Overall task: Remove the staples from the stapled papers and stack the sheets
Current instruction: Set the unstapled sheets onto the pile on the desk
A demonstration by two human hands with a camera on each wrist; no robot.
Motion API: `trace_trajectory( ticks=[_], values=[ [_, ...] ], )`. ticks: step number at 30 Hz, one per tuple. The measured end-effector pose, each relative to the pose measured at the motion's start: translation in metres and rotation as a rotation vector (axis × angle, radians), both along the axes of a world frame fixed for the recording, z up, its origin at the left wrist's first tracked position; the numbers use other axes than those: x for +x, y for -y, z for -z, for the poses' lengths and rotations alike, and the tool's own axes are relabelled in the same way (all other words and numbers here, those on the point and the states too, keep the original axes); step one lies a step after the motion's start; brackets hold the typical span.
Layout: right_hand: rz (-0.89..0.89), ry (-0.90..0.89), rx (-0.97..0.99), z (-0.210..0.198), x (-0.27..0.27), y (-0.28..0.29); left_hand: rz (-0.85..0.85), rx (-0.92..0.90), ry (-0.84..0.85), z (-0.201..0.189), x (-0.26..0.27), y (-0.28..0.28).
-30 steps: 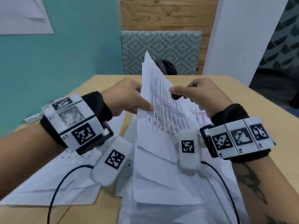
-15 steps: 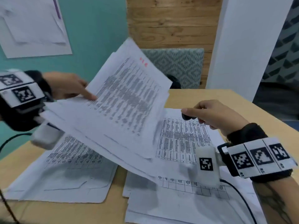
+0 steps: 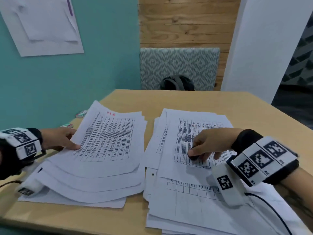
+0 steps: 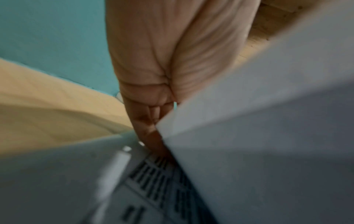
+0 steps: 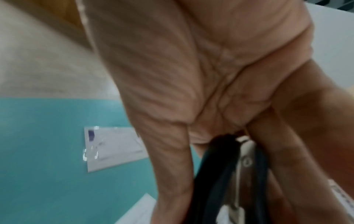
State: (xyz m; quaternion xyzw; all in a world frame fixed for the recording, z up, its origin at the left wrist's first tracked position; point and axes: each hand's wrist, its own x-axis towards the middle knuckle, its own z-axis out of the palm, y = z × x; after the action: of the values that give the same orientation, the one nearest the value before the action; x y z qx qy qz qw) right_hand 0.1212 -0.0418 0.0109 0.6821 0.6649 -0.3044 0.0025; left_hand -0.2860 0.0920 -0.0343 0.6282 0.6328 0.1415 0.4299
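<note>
Matt white paper sheets (image 3: 108, 141); smooth pale wood table (image 3: 186, 102).

We get soft, even indoor light in the head view, with faint shadows under the hands; straight edges bow toward the corners. Both wrist views are blurred and out of focus up close. We note a small glare patch on the wall sheet (image 5: 113, 148) in the right wrist view.

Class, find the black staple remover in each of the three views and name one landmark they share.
Head: staple remover lower right, under the right hand, on the papers.
Left wrist: not in it.
Right wrist: bottom centre, held between the fingers.
Shared landmark: teal wall.
</note>
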Motion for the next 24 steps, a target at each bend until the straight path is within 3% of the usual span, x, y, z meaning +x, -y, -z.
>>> trace_trajectory(
  ticks=[7, 9, 14, 17, 21, 24],
  values=[
    [-0.011, 0.010, 0.000, 0.002, -0.001, 0.000, 0.061, -0.017, 0.102, 0.005, -0.018, 0.003],
    [-0.018, 0.027, 0.014, 0.003, -0.002, 0.000, 0.070, 0.019, 0.024, 0.006, -0.019, 0.003],
    [-0.037, 0.060, 0.041, 0.006, -0.002, 0.000, 0.048, 0.238, -0.355, -0.024, -0.008, 0.015],
    [-0.036, 0.058, 0.048, 0.006, -0.002, 0.000, 0.313, 0.249, -0.517, -0.051, 0.010, 0.044],
    [-0.046, 0.058, 0.051, 0.005, -0.004, 0.000, 0.765, 0.123, -0.648, -0.037, 0.059, 0.110],
    [-0.052, 0.075, 0.053, 0.006, -0.004, 0.001, 0.863, 0.160, -0.775, -0.014, 0.062, 0.123]
  ],
)
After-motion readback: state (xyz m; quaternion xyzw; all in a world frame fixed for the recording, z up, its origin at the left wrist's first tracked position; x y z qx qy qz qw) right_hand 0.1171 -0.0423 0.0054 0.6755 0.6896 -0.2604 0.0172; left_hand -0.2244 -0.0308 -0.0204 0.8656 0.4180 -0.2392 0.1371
